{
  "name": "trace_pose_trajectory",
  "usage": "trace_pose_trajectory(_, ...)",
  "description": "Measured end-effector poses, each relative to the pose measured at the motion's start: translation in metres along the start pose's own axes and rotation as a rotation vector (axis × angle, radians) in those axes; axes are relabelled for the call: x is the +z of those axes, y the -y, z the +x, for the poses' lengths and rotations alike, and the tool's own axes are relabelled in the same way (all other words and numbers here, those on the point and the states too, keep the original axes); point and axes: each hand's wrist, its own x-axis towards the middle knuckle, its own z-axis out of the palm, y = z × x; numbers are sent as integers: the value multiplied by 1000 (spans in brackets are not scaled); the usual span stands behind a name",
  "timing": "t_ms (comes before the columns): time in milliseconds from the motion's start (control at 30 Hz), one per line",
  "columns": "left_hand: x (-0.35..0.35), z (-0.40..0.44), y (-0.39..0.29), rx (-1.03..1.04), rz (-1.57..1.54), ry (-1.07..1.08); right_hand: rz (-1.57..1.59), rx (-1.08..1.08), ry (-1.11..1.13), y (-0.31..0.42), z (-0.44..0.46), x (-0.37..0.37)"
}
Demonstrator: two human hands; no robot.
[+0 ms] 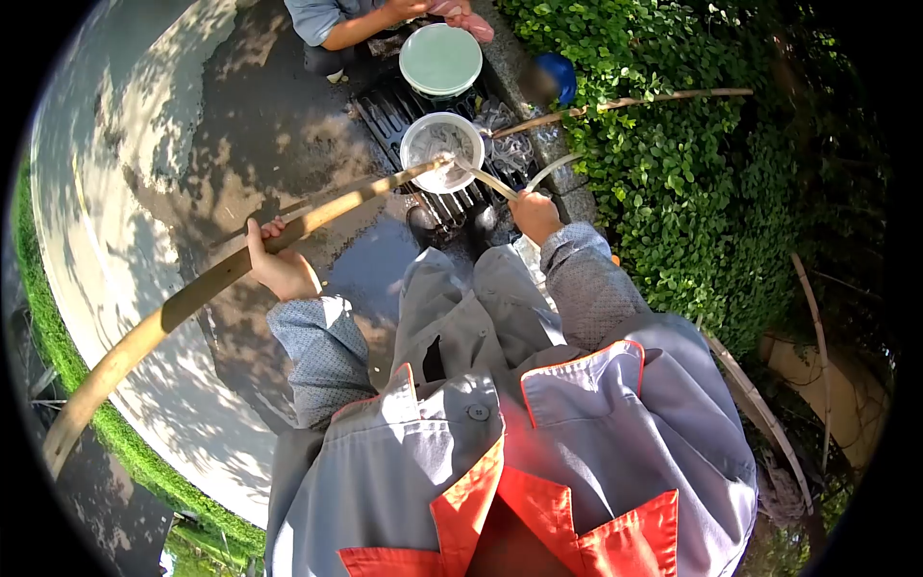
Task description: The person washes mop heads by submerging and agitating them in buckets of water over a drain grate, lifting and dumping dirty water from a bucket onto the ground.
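My left hand (281, 262) is closed round the long wooden handle of a mop (327, 213). The handle slants down into a white bucket (413, 144), where wet greyish strands show. In my right hand (536, 213) is a pale hose (495, 183), its end at the bucket's rim with water coming out. The bucket stands on a dark drain grate (380, 125). Just right of it lies a second mop head (511, 149) of grey strands, with a wooden handle (625, 101) reaching over the hedge.
Another person (351, 29) crouches beyond the grate, hands on something pink (471, 24). Beside them stands a bucket (440, 58) with a pale green top. A blue round object (555, 79) sits by the kerb. A leafy hedge (692, 192) borders the right; wet pavement (370, 269) lies left.
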Motion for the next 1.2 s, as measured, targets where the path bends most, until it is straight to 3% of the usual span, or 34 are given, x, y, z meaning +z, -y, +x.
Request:
trace_pose_trajectory(133,121,-74,-55,180,167,434,42,95,110,1,-11,-26)
trace_pose_trajectory(267,159,-129,-123,307,161,712,163,185,157,-7,-18,-36)
trace_pose_trajectory(300,166,-146,-138,450,283,721,158,180,170,-5,-22,-43)
trace_pose_trajectory(400,180,-169,-183,301,138,958,203,197,163,-5,-28,-63)
trace_pose_trajectory(533,183,-163,-197,249,100,1217,218,162,33,-17,-23,-48)
trace_pose_trajectory(600,183,-148,-176,261,137,1203,201,138,-24,-19,-22,-40)
trace_pose_trajectory(733,184,-132,-130,457,330,809,82,116,84,-20,-17,-31)
trace_pose_trajectory(800,176,-118,-102,364,352,744,60,75,51,-19,-19,-31)
trace_pose_trajectory(933,123,-70,15,376,340,668,47,72,115,-13,-18,-45)
trace_pose_trajectory(1033,128,-57,21,240,323,501,58,48,102,-11,-22,-39)
trace_pose_trajectory(1167,124,-62,20,439,441,474,219,144,121,-8,-31,-46)
trace_pose_trajectory(1200,120,-70,15,400,416,479,195,114,122,-8,-36,-49)
